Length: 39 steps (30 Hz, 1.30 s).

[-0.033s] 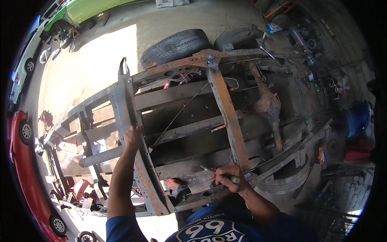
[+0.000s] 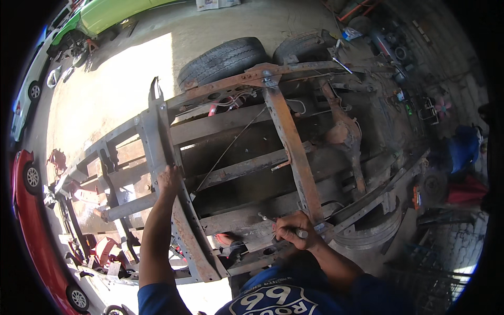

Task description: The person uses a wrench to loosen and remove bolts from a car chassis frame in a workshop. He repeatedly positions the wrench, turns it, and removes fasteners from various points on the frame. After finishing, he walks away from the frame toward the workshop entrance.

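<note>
The right hand (image 2: 294, 231) is closed around a slim metal tool (image 2: 300, 232) at the near end of the rusty chassis frame (image 2: 294, 152); the left hand (image 2: 169, 181) lies flat on its left rail (image 2: 163, 142), grasping nothing. The tool looks light, stiff and easy to hold by its handle. The frame, filling the middle of the scene, seems heavy, rigid and rough with rust.

Outdoor yard w/ a concrete floor (image 2: 126, 79), half in hard sun, half in shade. Green car (image 2: 113, 13) parked up top, red car (image 2: 34, 231) at left edge. Two worn tyres (image 2: 223, 58) lying nearby, oily junk at right.
</note>
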### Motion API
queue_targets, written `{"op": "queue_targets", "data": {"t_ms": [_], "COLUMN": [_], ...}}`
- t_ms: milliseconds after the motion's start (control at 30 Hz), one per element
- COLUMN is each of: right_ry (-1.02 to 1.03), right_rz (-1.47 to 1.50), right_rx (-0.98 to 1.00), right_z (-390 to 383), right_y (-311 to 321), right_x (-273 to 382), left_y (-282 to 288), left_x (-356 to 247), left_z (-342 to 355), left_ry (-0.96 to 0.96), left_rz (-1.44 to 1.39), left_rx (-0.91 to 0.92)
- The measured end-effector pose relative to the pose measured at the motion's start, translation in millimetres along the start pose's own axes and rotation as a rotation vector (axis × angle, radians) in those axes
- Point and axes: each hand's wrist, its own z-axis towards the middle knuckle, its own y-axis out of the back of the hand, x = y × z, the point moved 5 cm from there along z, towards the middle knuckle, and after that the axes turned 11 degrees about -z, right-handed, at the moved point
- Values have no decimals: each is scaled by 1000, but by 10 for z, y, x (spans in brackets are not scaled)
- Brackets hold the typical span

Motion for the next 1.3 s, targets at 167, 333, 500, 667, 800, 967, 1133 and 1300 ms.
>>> {"op": "queue_targets", "data": {"t_ms": [167, 333, 500, 667, 800, 967, 1133, 1300], "right_ry": [28, -7, -21, -81, -52, -97, -135, -140], "right_rz": [-153, -201, -188, -224, -272, -195, -198, -209], "right_rx": [94, 74, -3, 23, 31, 9, -15, 18], "right_z": [76, 116, 97, 31, 33, 15, 60, 132], "right_y": [-34, 42, 50, 83, 106, 35, 2, -118], "right_x": [17, -9, -56, -130, -166, -173, -216, -293], "left_y": [39, 61, -52, 25, 102, 109, 245, 205], "left_x": [-6, -89, -52, -103, -175, -126, -35, -81], "left_z": [110, 30, 85, 58, -106, -109, -164, -1341], "left_ry": [-57, -254, 38, 164, 22, 32, 285, 545], "left_rz": [-24, 91, 39, 3, -159, -54, -553, -1016], "left_rx": [67, -2, 68, 150, -14, -29, -137, -313]}}
